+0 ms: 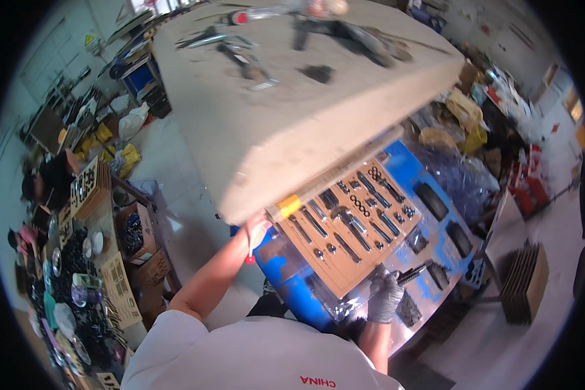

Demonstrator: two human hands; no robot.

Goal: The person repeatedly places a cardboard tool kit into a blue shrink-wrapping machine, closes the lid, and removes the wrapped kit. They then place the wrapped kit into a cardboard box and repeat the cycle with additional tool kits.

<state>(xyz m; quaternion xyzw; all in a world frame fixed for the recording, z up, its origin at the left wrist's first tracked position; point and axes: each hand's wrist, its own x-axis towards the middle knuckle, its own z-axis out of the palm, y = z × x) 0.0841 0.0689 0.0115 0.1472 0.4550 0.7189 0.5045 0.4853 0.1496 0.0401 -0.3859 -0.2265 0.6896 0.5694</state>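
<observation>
My bare left hand (256, 229) is closed at the near left end of a frame bar (335, 174), beside its yellow-wrapped part (288, 205). A small red ball (249, 260) on a thin stem shows just below that hand. My right hand (385, 296), in a grey glove, is closed around the near end of a black ribbed rod (412, 274). Left of it lies a brown card sheet (325, 260) bearing rows of small metal tools, among them a hammer (351, 222). The fingers of my left hand are partly hidden.
A big beige cover (292, 123) with loose tools on top rises beyond the blue worktable (273, 266). Black blocks (430, 201) lie along the table's right. Stacked cards (525, 283) stand at right; a cluttered bench (104, 260) is at left, bagged scrap (458, 169) beyond.
</observation>
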